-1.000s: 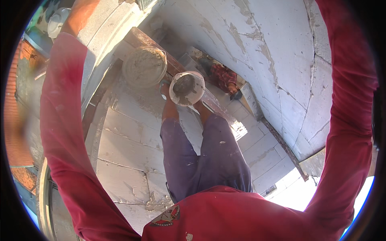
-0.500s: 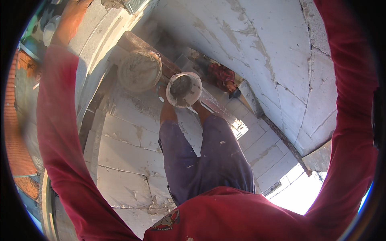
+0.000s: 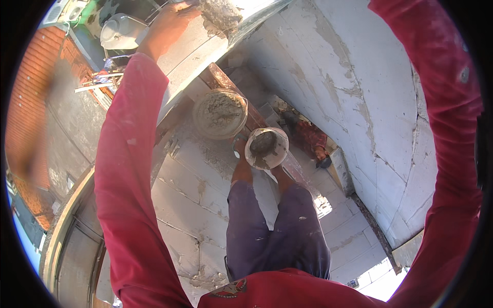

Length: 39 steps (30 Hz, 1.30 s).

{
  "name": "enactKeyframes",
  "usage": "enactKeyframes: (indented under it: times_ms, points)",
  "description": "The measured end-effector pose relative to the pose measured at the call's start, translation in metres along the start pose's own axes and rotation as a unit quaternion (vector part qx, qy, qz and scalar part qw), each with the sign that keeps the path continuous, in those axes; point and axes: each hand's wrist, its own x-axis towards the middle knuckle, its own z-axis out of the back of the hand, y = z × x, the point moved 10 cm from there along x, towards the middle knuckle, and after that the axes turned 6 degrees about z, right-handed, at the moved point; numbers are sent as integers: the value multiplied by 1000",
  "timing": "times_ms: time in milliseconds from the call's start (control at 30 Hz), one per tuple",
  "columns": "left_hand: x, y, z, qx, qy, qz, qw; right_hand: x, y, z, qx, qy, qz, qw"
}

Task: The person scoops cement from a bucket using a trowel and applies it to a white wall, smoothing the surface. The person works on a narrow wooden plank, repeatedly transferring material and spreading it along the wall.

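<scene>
My left hand point(image 3: 169, 25), in a red sleeve, is at the pale block wall's top point(image 3: 195, 54) at the upper left. Its fingers point right, beside a rough grey lump of mortar point(image 3: 222, 14); the picture's upper edge partly cuts them off, so their grip is unclear. My right arm point(image 3: 436, 77) reaches up along the right side, and its hand is out of the picture. Below, between the walls, a wide round tub of grey mortar point(image 3: 220, 114) stands beside a smaller whitish bucket point(image 3: 266, 148) with mortar inside, near my feet.
A reddish-brown plank point(image 3: 254, 120) runs under the containers. Another person point(image 3: 310, 141) in a checked shirt is lower down, beside the large block wall point(image 3: 354, 102). Beyond the left wall lie orange roofs point(image 3: 31, 102) and a white tank point(image 3: 120, 32). A bright opening point(image 3: 380, 285) shows at lower right.
The view has swung, so the containers and walls sit farther right and lower. More of my left hand shows, with the mortar lump beside it. My right hand stays out of sight.
</scene>
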Motion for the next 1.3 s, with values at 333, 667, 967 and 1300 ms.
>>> enactKeyframes:
  times_ms: [333, 667, 967, 1300]
  points:
    - [1, 1, -2, -44, 19, 12, 999, -24, -4, -30, 28, 14, -108, 994]
    - [-23, -21, -3, -99, -19, 51, 994, -44, -6, -51, 40, -17, -129, 991]
    - [-13, -8, -1, -115, 8, 36, 993, -51, -7, -52, 44, -15, -135, 990]
    - [-13, -7, 0, -105, 5, 28, 994, -57, -3, -51, 45, -17, -137, 989]
